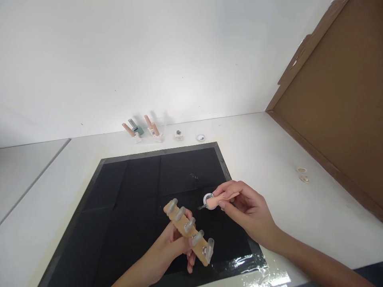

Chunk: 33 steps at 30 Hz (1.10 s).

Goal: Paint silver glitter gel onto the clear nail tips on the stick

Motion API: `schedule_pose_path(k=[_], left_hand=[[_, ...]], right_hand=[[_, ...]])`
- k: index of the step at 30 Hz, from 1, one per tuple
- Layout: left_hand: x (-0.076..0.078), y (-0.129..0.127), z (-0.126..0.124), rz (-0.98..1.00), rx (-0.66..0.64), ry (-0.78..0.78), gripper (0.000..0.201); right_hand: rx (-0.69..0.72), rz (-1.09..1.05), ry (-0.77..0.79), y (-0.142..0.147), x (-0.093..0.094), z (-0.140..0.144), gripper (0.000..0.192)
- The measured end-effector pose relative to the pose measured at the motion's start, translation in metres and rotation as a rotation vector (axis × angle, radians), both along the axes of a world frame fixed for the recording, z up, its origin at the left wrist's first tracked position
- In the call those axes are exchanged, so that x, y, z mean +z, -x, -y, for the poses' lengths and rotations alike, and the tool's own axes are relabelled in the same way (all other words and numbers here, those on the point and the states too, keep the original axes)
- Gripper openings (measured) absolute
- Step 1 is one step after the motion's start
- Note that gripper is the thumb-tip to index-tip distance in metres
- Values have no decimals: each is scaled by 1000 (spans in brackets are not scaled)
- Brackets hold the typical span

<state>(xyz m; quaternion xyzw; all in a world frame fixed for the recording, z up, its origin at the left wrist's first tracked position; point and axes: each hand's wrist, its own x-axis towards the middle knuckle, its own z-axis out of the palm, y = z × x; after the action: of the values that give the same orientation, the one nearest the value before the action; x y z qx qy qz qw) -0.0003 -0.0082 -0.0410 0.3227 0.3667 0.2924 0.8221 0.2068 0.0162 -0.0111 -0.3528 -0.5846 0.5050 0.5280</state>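
While the wooden nail holder (188, 231) is gripped by the left hand (172, 249), a peach applicator (221, 199) is pinched by the right hand (245, 207) over a small jar (207, 198).

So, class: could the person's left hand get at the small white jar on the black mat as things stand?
Probably not freely. The left hand is wrapped around the wooden holder of clear nail tips, and the right hand holds a peach-handled tool right at the small white jar. Nothing else on the black mat lies between.
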Motion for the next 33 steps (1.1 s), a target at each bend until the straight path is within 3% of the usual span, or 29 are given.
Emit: schedule_pose_path(k=[7,14,19,33], left_hand=[[5,7,-4,7,-1,20,32],[7,7,-6,16,-17,39,40],[8,3,-6,-85,-22,70,45],[-4,-1,-1,-198,-61,56,45]], right_hand=[[-16,7,40,1,1,-2,15],[17,-17,56,1,1,-1,12],[36,-25,66,0,1,-2,13],[177,-10,-24,9,-3,8,16]])
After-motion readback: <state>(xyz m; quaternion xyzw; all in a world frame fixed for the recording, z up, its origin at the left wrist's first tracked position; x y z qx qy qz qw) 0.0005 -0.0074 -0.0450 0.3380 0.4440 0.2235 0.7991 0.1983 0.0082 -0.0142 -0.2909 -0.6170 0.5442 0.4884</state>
